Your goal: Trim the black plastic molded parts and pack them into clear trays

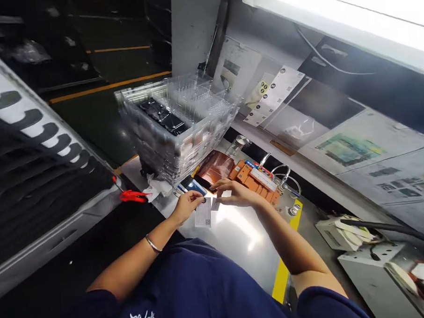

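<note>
In the head view, my left hand [188, 207] is closed in a pinch on a small dark piece [204, 200] at the top of a white printed card [202, 214]. The card has lines of text and a QR code, and lies on the shiny metal bench. My right hand [232, 193] arches just to the right, its fingers bent and apart. Beneath those fingers is a small grey card [216, 204]; whether they touch it I cannot tell. Beyond both hands are a dark blue flat item [195, 185] and a glossy brown pouch [217, 167].
Stacked clear plastic trays [183, 146] stand at the back left, with black parts in the top one. An orange fixture [257, 180] sits to the right, near a glass jar [237, 144]. Yellow tape [285, 263] marks the bench. Red-handled pliers [132, 196] lie left.
</note>
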Motion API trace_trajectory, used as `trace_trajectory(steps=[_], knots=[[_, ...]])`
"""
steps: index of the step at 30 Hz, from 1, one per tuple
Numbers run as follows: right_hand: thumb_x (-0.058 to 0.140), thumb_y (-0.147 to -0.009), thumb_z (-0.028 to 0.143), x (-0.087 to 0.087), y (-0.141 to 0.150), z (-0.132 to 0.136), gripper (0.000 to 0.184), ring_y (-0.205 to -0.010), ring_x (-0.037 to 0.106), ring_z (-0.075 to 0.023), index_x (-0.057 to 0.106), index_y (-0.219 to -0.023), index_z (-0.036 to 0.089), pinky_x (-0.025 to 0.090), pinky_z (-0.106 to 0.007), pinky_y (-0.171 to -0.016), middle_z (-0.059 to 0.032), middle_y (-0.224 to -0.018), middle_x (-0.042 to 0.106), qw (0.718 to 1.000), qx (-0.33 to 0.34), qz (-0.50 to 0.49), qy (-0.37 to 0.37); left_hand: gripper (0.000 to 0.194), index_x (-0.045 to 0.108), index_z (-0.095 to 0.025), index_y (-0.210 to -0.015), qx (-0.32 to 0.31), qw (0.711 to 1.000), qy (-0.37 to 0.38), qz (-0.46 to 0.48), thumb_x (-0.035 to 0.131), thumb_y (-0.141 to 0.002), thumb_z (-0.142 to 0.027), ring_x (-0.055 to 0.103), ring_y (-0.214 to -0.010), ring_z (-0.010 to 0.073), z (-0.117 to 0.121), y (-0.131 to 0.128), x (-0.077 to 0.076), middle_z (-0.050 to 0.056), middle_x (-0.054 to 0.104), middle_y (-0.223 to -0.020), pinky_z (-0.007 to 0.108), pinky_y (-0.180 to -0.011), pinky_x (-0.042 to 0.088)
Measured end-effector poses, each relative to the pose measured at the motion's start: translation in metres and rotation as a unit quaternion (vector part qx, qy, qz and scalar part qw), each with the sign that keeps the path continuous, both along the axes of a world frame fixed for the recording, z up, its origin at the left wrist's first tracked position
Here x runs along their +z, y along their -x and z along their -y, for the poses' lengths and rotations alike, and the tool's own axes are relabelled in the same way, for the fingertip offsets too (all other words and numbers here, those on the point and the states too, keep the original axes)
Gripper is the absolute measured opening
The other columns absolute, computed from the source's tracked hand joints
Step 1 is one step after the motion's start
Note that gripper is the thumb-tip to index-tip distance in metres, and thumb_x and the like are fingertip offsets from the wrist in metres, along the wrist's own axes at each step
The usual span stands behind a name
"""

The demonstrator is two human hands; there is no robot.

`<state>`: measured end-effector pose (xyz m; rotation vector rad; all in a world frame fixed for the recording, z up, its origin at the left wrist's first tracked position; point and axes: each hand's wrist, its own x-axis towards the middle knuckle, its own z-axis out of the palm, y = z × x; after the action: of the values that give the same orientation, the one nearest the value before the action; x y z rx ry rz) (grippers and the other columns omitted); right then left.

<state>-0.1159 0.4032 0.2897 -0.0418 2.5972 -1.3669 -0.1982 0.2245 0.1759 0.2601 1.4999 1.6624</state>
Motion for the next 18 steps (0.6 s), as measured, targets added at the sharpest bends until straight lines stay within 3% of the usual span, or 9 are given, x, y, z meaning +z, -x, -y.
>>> trace_trajectory(steps=[2,5,7,9,13,18], knots=[[0.066,-0.075,0.031,-0.016,0.007,0.033,0.014,-0.1,0.059,-0.021,0.069,-0.068,0.019,0.044,-0.036,-0.092,-0.0083,-0.101,0.068,0.998,0.058,0.005,0.027,0.027,0.062,-0.015,-0.074,0.071,0.997,0.01,-0.026,0.073,-0.061,-0.036,0.05,-0.056,0.0092,0.03,-0.013,0.009,0.0,0.06,-0.062,0.02,-0.051,0.039],[0.063,-0.07,0.023,-0.042,0.019,0.09,0.007,-0.075,0.06,-0.0152,0.067,-0.067,0.018,0.047,-0.027,-0.072,-0.0036,-0.079,0.068,0.993,0.089,0.05,0.061,0.028,0.063,-0.015,-0.075,0.188,0.98,0.041,-0.057,0.072,-0.063,-0.039,0.051,-0.057,0.0104,0.086,-0.033,0.016,0.0,0.059,-0.062,0.022,-0.053,0.04],[0.062,-0.068,0.022,-0.057,0.028,0.135,0.006,-0.058,0.053,-0.0112,0.064,-0.064,0.017,0.041,-0.023,-0.056,0.0005,-0.063,0.062,0.988,0.088,0.09,0.086,0.033,0.063,-0.015,-0.079,0.272,0.959,0.057,-0.059,0.073,-0.063,-0.042,0.054,-0.059,0.0111,0.129,-0.046,0.02,0.0,0.061,-0.065,0.022,-0.055,0.042],[0.061,-0.066,0.023,-0.067,0.035,0.185,0.008,-0.051,0.048,-0.0093,0.062,-0.061,0.017,0.035,-0.021,-0.049,0.0027,-0.056,0.057,0.985,0.086,0.104,0.11,0.04,0.062,-0.015,-0.084,0.346,0.936,0.061,-0.024,0.074,-0.062,-0.047,0.057,-0.062,0.0119,0.175,-0.06,0.025,0.001,0.063,-0.069,0.022,-0.056,0.044],[0.061,-0.065,0.027,-0.078,0.045,0.291,0.011,-0.049,0.047,-0.009,0.06,-0.058,0.018,0.037,-0.022,-0.049,0.0027,-0.053,0.057,0.977,0.096,0.107,0.155,0.048,0.063,-0.014,-0.084,0.403,0.908,0.059,0.097,0.072,-0.063,-0.056,0.059,-0.06,0.0139,0.268,-0.097,0.032,0.003,0.064,-0.069,0.024,-0.05,0.047],[0.064,-0.062,0.025,-0.081,0.042,0.434,0.008,-0.049,0.052,-0.0091,0.061,-0.06,0.017,0.043,-0.022,-0.051,0.0029,-0.052,0.06,0.938,0.249,0.183,0.158,0.042,0.061,-0.013,-0.075,0.537,0.837,0.044,0.101,0.075,-0.062,-0.051,0.055,-0.052,0.0111,0.381,-0.155,0.028,0.0,0.061,-0.061,0.022,-0.043,0.045]])
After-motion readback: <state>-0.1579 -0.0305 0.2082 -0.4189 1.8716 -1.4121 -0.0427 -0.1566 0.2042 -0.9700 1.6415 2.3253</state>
